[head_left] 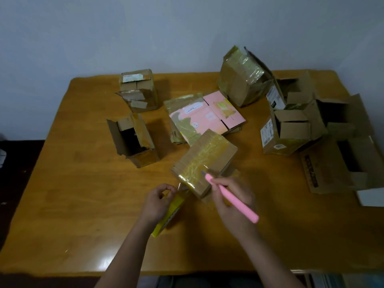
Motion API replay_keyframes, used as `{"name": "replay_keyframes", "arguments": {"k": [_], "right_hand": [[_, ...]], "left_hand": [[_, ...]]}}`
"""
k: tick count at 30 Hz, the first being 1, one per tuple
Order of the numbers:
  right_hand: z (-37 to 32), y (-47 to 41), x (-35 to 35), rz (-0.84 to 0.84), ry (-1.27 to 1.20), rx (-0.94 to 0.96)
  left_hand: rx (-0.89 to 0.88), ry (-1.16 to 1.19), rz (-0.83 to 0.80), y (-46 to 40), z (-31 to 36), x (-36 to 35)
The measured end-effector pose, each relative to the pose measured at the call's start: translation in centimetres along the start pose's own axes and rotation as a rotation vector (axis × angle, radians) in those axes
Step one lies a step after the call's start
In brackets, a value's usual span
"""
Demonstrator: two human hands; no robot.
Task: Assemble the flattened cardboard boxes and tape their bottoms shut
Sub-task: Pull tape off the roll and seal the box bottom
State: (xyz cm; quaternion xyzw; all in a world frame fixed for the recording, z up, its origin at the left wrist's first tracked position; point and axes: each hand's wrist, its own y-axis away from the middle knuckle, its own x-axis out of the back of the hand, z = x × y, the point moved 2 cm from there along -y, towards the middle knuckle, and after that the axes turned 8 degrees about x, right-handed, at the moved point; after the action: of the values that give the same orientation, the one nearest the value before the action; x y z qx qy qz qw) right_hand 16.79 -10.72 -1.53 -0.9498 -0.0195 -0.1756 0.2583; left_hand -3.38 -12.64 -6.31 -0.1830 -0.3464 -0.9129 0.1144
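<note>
**Cutting tape at the box bottom**

We see 1 cardboard box [204,161] near the table's centre-front, taped side up, w/ a yellowish strip of tape [199,161] running along its top face and over the near edge. It sits just beyond both hands, tilted a bit.

Right hand [232,196]: fingers curled round 1 pink utility knife [230,197], held like a pen; the blade tip touches the tape near the box's near-right edge. The knife's rear end sticks out past the hand toward the right.

Left hand [156,201]: fingers pinch the stretched end of the tape just left of the box's near corner; 1 yellow tape roll [168,215] lies under the hand, on edge, touching the table [83,204]. Thumb and forefinger form a small loop at the pinch.

Count of other items, as far as we can tell:
- 2 boxes on the left: a rear one [138,90] closed w/ a label on top, and a front one [133,140] w/ its flaps open.
- 1 stack of flattened boxes [205,117] mid-table, pink one on top, just behind the taped box.
- 1 tall taped box [243,77] at the rear, right of centre.
- A cluster of open boxes [295,125] at right; approx 4–5, they overlap so exact no. is unclear.
- 1 white object [372,197] at the right edge, partly cut off.
</note>
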Motion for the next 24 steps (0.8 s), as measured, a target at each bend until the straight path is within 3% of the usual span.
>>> {"name": "replay_keyframes", "arguments": {"k": [5, 10, 15, 20, 24], "right_hand": [[0.7, 0.0, -4.4, -0.219, -0.263, -0.122], [2.1, 1.1, -4.7, -0.238, -0.220, -0.137], [2.9, 1.2, -5.3, -0.267, -0.125, -0.021], [2.9, 0.6, -5.7, -0.444, 0.121, 0.309], [3.0, 0.5, -5.1, -0.500, 0.106, 0.279]], "left_hand": [[0.008, 0.002, -0.023, -0.2, -0.5, 0.2], [0.004, 0.044, -0.015, -0.3, -1.0, 0.6], [0.027, 0.037, -0.035, -0.9, -1.6, 0.6], [0.038, 0.078, -0.048, -1.0, -1.7, 0.5], [0.039, 0.075, -0.062, -1.1, -1.7, 0.6]]}}
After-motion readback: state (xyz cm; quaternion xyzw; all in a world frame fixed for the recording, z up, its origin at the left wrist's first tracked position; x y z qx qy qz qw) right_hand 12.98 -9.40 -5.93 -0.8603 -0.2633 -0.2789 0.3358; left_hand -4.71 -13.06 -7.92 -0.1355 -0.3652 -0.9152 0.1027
